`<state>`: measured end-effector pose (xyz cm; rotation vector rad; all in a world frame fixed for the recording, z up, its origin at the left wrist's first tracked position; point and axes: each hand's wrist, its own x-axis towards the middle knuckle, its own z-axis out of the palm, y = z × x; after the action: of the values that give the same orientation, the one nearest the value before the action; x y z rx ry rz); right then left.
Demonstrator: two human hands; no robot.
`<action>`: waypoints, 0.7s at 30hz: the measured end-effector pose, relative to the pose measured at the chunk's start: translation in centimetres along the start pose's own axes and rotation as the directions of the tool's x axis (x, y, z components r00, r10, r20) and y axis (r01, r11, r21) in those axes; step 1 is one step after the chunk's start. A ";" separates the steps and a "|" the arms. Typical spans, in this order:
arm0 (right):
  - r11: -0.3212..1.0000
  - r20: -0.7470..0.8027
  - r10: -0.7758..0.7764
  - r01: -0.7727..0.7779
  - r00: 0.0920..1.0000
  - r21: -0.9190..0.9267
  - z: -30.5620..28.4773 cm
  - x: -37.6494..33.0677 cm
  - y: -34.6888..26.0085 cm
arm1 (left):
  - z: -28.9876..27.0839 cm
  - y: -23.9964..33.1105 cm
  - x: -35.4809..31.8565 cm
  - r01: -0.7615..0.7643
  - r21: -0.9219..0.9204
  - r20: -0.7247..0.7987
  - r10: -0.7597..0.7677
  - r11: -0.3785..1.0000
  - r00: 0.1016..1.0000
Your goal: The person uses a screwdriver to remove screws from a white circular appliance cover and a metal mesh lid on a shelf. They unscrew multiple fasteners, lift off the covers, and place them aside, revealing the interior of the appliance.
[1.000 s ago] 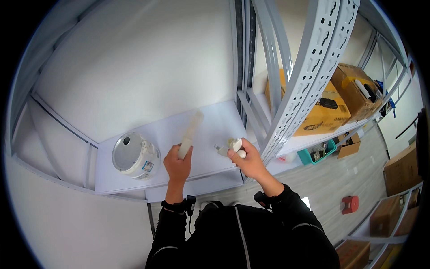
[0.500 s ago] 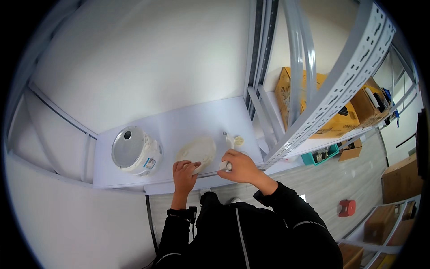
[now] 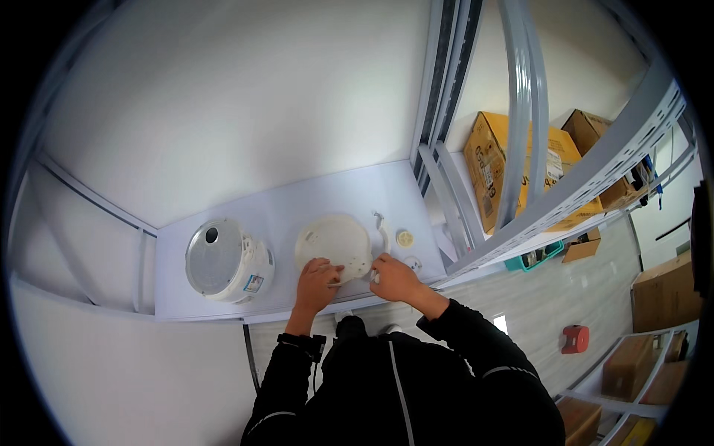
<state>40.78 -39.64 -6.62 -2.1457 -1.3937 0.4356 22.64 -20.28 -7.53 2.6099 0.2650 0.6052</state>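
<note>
A cream-white round disc [image 3: 335,241], like a lid with a few small holes near its lower right, lies on the white shelf. My left hand [image 3: 318,284] grips its near edge, fingers curled over the rim. Beside the disc's right edge, my right hand [image 3: 396,278] is closed around a small white piece [image 3: 375,277], mostly hidden by the fingers. Just beyond that hand lies a curved white part [image 3: 384,236] with a thin end. A small round yellowish piece [image 3: 404,238] and a small whitish piece [image 3: 413,262] are to its right.
A white bucket [image 3: 256,281] with a grey, holed top stands tilted on the shelf's [image 3: 297,195] left. Grey metal uprights [image 3: 524,111] rise at the right, with a yellow box [image 3: 491,167] behind. A red stool [image 3: 576,339] stands on the floor.
The disc now shows rounder and less tilted. My right hand has come down and left to its edge with the small white piece; my left hand has shifted right along the rim.
</note>
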 end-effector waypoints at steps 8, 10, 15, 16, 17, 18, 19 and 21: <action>0.988 -0.013 0.136 -0.137 0.991 -0.075 -0.3 1.7 0.4 | 1.6 -1.9 1.3 0.011 -0.098 0.099 -0.001 0.995 0.995; 0.988 -0.023 0.140 -0.141 0.990 -0.058 -0.3 1.7 0.6 | 1.2 -1.7 1.3 0.007 -0.130 0.105 0.007 0.991 0.994; 0.986 -0.006 0.154 -0.154 0.988 -0.057 -1.0 2.2 0.7 | 0.6 -1.6 1.8 0.022 -0.093 0.144 -0.008 0.995 0.989; 0.986 -0.002 0.158 -0.158 0.987 -0.062 -1.1 2.3 0.9 | 0.5 -1.6 1.9 0.024 -0.083 0.154 -0.011 0.996 0.988; 0.985 0.001 0.162 -0.161 0.987 -0.067 -1.1 2.3 1.1 | 0.3 -1.8 2.1 0.036 -0.059 0.204 -0.023 0.998 0.979; 0.983 0.005 0.168 -0.167 0.986 -0.072 -1.1 2.2 1.4 | 0.0 -2.0 2.2 0.046 -0.036 0.256 -0.036 0.998 0.966; 0.986 -0.012 0.151 -0.152 0.988 -0.064 -0.9 2.1 1.7 | -0.2 -2.2 2.3 0.056 -0.013 0.306 -0.049 0.998 0.951; 0.991 -0.046 0.119 -0.121 0.992 -0.049 -0.7 2.0 1.8 | -0.3 -2.8 2.4 0.062 0.005 0.347 -0.060 0.998 0.936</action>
<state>43.30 -38.56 -7.07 -2.2754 -1.2701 0.4005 24.42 -17.01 -7.63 2.6328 0.2284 0.1164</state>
